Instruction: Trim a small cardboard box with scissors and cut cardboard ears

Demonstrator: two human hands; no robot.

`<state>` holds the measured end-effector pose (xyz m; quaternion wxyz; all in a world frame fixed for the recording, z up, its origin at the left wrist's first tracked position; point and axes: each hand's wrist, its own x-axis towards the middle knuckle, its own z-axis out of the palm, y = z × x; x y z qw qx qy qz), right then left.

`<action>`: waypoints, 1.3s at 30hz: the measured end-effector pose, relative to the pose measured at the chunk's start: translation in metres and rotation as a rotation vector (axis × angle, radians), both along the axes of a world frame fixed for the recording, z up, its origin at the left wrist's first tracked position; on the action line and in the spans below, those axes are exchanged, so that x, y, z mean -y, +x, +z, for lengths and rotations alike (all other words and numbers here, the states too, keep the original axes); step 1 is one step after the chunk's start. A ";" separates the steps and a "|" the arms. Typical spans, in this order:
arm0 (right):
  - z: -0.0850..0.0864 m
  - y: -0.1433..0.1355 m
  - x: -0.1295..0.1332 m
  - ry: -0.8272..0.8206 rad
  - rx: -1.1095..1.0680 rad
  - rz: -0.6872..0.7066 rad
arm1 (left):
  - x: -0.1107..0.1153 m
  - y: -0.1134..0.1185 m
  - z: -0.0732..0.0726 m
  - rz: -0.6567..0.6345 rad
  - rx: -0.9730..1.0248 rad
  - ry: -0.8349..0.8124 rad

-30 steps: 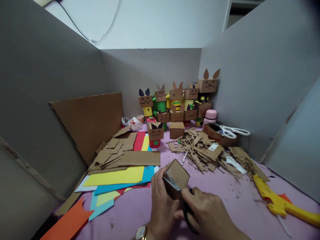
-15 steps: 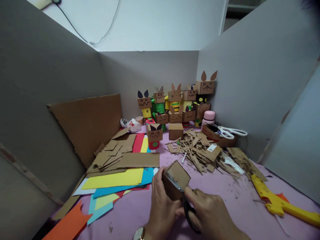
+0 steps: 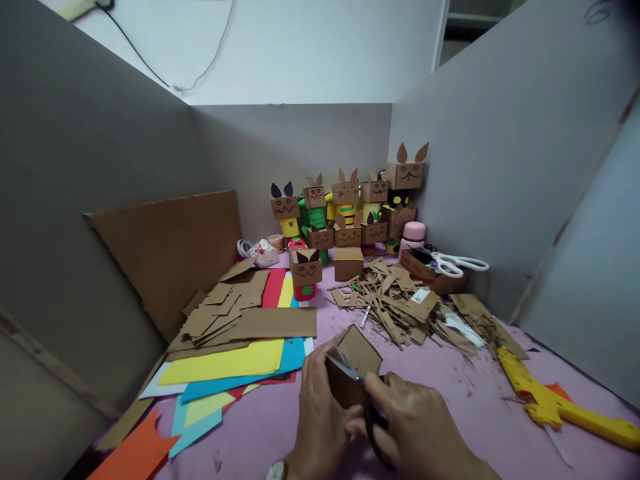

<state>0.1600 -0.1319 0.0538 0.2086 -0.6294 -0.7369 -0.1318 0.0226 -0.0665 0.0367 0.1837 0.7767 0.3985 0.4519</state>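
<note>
Close to me at the table's front, my left hand [image 3: 320,403] grips a small cardboard box [image 3: 363,350] by its left side, tilting it. My right hand [image 3: 413,413] is wrapped round the black handles of a pair of scissors [image 3: 373,427]. Their metal blades lie along the box's near upper edge, pointing up and left toward my left fingers. Whether the blades are cutting into the cardboard I cannot tell. Beyond the box, a closed cardboard box [image 3: 349,264] stands beside a cardboard cat figure [image 3: 306,270] with a red body.
Cardboard scraps [image 3: 395,300] are heaped at centre right. A yellow glue gun [image 3: 550,400] lies at right, near white-handled scissors [image 3: 453,265]. Coloured paper [image 3: 220,362] and cardboard sheets [image 3: 275,322] spread across the left. Several box-headed figures [image 3: 346,193] stand by the back panel.
The scissors' blades show more plainly across the box's edge and have shifted slightly up and left. Both hands keep their grips. The whole view has shifted slightly.
</note>
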 end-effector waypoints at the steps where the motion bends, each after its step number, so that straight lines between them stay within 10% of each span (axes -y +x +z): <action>1: 0.000 0.000 0.000 0.002 -0.004 -0.001 | 0.000 0.000 0.000 -0.002 0.001 -0.001; 15: -0.001 0.002 -0.004 0.146 0.049 0.029 | -0.002 0.002 -0.014 -0.009 0.027 -0.002; 39: 0.013 -0.002 0.006 -0.066 -0.075 -0.086 | 0.006 0.004 0.000 -0.003 0.004 0.053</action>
